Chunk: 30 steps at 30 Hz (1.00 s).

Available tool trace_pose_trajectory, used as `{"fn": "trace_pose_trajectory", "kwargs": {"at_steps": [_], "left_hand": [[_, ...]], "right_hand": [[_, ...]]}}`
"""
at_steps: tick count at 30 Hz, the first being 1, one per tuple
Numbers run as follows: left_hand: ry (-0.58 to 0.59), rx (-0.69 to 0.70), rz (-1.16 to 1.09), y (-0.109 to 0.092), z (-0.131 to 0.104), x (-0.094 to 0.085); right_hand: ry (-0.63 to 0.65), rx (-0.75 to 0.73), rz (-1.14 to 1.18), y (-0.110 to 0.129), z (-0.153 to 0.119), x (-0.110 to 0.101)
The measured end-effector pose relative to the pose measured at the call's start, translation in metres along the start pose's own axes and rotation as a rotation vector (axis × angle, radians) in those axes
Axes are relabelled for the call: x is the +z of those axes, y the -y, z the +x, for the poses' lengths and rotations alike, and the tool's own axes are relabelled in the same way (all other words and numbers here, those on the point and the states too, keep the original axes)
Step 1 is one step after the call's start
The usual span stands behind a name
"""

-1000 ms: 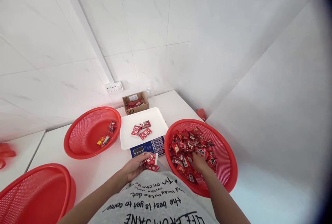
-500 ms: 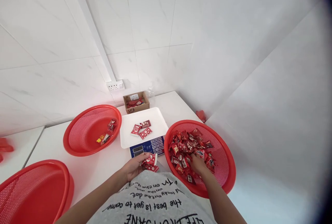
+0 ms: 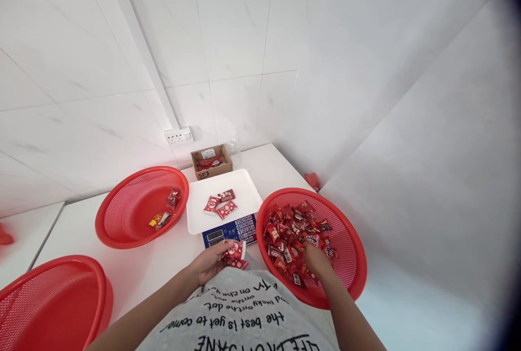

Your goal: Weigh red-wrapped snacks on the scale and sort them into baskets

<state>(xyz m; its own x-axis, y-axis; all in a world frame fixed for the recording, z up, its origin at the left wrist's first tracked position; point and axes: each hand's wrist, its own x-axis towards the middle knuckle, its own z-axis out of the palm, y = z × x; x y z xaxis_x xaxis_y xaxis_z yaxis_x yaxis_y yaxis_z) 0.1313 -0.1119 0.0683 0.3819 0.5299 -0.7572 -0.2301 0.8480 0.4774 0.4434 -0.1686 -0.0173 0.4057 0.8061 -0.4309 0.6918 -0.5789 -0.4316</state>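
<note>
Close in front of my body, my left hand [image 3: 209,261] is closed around a few small red-and-white candy packets [image 3: 235,252]. My right hand [image 3: 317,260] reaches into a red mesh basket [image 3: 353,253] on the right, its fingertips buried among many wrapped candies [image 3: 291,231]; whether it grips one is hidden. Between the baskets stands a digital scale [image 3: 230,230] with a blue keypad and a white tray [image 3: 199,215]. Three red candy packets [image 3: 226,209] lie on that tray.
Left of the scale sits another red basket [image 3: 118,204] holding several packets. A third red basket [image 3: 95,280] is at the lower left. Behind the scale, a small cardboard box [image 3: 211,171] contains red packets. The wall carries a power socket [image 3: 178,136].
My right hand has shifted slightly within the candy pile, toward me and to the right. My left hand keeps its packets in nearly the same spot. The view has turned a little.
</note>
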Motion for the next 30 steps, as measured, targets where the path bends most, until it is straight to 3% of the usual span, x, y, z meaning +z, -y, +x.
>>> {"fn": "trace_pose_trajectory", "kwargs": {"at_steps": [4,7,10,16,19,24,30], "left_hand": [[0.008,0.005,-0.008,0.002,-0.001,-0.001],[0.009,-0.008,-0.041,0.002,-0.003,0.0],[0.002,-0.014,-0.048,0.002,-0.006,0.001],[0.007,0.002,-0.017,0.003,-0.009,0.006],[0.005,0.035,0.004,0.003,-0.009,0.007],[-0.007,0.17,0.114,0.0,-0.012,0.009],[0.026,0.406,0.434,-0.003,-0.012,0.021]], "right_hand": [[-0.006,-0.04,-0.099,0.018,-0.001,-0.024],[-0.052,-0.195,0.074,0.048,-0.002,-0.037],[-0.017,-0.333,0.273,0.085,-0.003,-0.035],[0.325,-0.355,0.736,0.157,-0.002,-0.012],[0.428,-0.374,0.89,0.18,-0.002,-0.009],[0.53,-0.292,1.019,0.177,-0.011,0.005],[0.945,-0.172,1.261,0.152,-0.039,0.037]]}}
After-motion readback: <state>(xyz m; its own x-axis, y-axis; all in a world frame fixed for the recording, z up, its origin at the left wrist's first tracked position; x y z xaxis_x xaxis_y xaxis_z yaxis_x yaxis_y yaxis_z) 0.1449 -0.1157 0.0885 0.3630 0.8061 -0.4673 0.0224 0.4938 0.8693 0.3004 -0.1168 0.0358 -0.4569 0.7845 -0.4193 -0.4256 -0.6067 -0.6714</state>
